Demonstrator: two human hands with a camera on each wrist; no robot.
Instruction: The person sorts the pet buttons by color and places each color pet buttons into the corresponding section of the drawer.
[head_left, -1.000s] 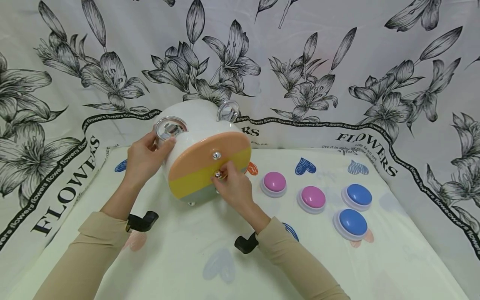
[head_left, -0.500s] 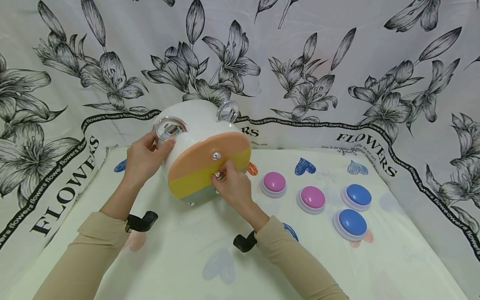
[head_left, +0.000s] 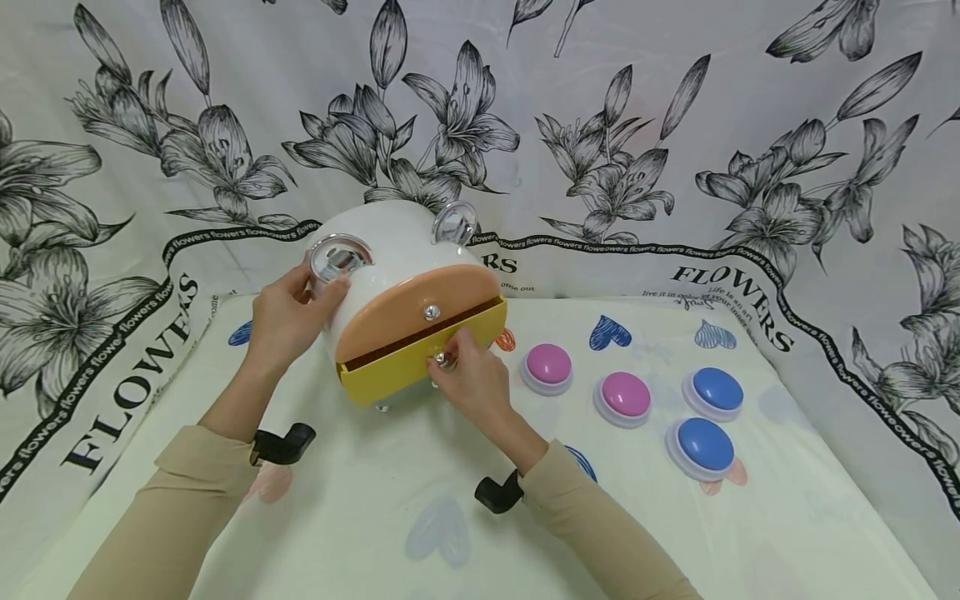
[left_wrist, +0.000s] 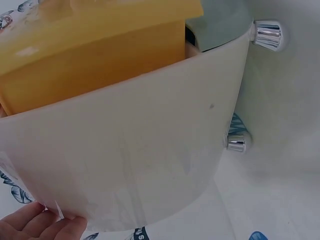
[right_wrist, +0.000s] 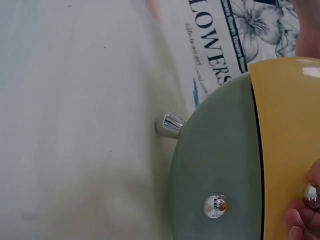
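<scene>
On a cloth-covered worktop, a person's right hand pinches the silver knob of a yellow drawer, which stands partly out of a white cabinet, between a closed orange drawer above and a closed green drawer below. The left hand holds the cabinet at its silver ear, thumb in front and fingers behind, seemingly the main brace against the pull. Should that grip slacken, the cabinet could slide or tip toward the person, its small silver feet likely finding little bite on the cloth. The polished knob appears slick, and a hard tug might slip the right grip free and jar the cabinet. Too long a pull could bring the drawer clear of its slot and drop it; a sideways one could jam it, since the front faces at an angle. The nearest pink button sits near enough to be knocked if the cabinet swivels.
</scene>
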